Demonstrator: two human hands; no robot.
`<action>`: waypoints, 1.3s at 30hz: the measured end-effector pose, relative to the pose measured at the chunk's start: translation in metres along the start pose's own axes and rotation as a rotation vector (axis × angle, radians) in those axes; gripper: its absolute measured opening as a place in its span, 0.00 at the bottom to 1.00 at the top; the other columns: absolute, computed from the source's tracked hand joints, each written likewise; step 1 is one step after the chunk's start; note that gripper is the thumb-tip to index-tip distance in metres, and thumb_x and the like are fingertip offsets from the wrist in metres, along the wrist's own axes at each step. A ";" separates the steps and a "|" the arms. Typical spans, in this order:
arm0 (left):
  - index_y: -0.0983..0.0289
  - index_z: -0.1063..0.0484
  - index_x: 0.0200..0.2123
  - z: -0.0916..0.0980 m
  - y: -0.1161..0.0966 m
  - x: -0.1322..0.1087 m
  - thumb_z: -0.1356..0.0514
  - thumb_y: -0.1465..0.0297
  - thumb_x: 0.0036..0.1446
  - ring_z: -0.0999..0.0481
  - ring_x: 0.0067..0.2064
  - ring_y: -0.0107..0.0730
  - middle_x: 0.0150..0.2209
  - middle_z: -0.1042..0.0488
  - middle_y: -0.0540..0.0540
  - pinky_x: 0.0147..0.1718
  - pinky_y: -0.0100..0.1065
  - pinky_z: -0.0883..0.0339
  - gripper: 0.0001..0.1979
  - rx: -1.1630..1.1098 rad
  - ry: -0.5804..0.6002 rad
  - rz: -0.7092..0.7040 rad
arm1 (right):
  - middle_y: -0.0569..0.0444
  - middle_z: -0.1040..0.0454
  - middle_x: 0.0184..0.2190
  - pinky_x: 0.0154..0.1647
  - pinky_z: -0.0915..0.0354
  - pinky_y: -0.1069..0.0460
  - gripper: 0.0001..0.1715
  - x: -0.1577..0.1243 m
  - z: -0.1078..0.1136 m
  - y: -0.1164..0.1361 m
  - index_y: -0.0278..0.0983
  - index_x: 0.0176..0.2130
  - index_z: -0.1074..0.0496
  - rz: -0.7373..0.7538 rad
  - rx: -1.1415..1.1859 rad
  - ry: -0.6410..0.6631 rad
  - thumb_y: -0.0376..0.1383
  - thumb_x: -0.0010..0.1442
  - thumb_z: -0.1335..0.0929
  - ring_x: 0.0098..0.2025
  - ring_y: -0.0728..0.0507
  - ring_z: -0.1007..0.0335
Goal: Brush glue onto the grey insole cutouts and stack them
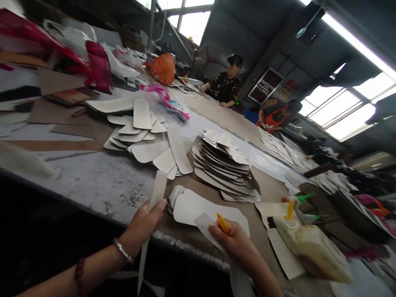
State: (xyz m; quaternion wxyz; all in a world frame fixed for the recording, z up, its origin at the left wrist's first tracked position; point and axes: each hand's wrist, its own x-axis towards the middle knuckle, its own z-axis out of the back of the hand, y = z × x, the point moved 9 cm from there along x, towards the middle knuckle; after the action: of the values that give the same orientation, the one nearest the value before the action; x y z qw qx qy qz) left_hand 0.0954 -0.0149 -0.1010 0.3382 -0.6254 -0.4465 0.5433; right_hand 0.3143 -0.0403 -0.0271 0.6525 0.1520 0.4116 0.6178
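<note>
My left hand point(143, 226), a metal bracelet at its wrist, is closed around a long, narrow, off-white flat piece point(158, 187), seen nearly edge-on and hanging below the table edge. My right hand point(236, 243) is closed too, with a yellow handle point(223, 224) sticking up past the thumb; the handle's other end is hidden. A pale flat piece point(206, 227) is also in that hand. Just beyond it lies a fanned pile of white insole-like pieces point(204, 207). Behind that rises a taller stack of curved pieces point(221, 169), with loose pieces point(151, 150) to its left.
A translucent plastic jug point(321, 251) of yellowish contents lies at right, a yellow stick point(290, 210) in its opening. Bags, including an orange one point(163, 69), crowd the far left. One person point(228, 84) stands across the table; another point(275, 115) bends over at its right side.
</note>
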 end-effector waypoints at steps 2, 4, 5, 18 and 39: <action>0.64 0.33 0.26 -0.008 -0.004 0.003 0.41 0.53 0.46 0.41 0.18 0.25 0.16 0.38 0.44 0.17 0.27 0.46 0.19 -0.006 0.024 -0.002 | 0.62 0.49 0.19 0.25 0.53 0.54 0.18 0.013 -0.006 0.008 0.39 0.21 0.45 -0.003 -0.025 0.082 0.46 0.53 0.38 0.23 0.51 0.54; 0.63 0.33 0.23 -0.013 -0.006 0.005 0.41 0.53 0.46 0.41 0.18 0.25 0.16 0.37 0.46 0.17 0.28 0.47 0.18 0.031 0.052 -0.006 | 0.62 0.50 0.19 0.23 0.55 0.54 0.18 0.025 -0.012 0.015 0.39 0.20 0.45 -0.021 -0.030 0.169 0.45 0.52 0.37 0.22 0.52 0.56; 0.63 0.34 0.21 -0.014 -0.006 0.006 0.42 0.53 0.46 0.41 0.18 0.25 0.15 0.37 0.46 0.17 0.28 0.47 0.18 0.065 0.069 -0.003 | 0.62 0.50 0.18 0.23 0.55 0.54 0.17 0.031 -0.015 0.018 0.38 0.20 0.44 -0.033 -0.030 0.209 0.45 0.52 0.37 0.22 0.52 0.57; 0.62 0.40 0.14 -0.027 0.001 0.010 0.44 0.55 0.41 0.43 0.19 0.26 0.14 0.41 0.46 0.20 0.29 0.49 0.17 0.209 0.111 0.173 | 0.62 0.47 0.16 0.21 0.55 0.55 0.15 0.080 -0.032 0.024 0.37 0.18 0.40 -0.086 -0.167 0.353 0.43 0.46 0.34 0.21 0.53 0.52; 0.67 0.23 0.26 -0.029 -0.020 0.020 0.40 0.68 0.43 0.23 0.34 0.40 0.29 0.21 0.54 0.30 0.29 0.31 0.09 0.317 0.039 0.034 | 0.62 0.43 0.16 0.22 0.54 0.55 0.13 0.087 -0.033 0.035 0.37 0.18 0.39 -0.036 -0.433 0.305 0.39 0.47 0.32 0.22 0.51 0.47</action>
State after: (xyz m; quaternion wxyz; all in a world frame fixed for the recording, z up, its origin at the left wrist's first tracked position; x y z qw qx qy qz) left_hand 0.1205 0.0135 -0.0848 0.4321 -0.5821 -0.3378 0.6003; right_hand 0.2575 0.0376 -0.0531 0.6110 -0.0931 0.3661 0.6957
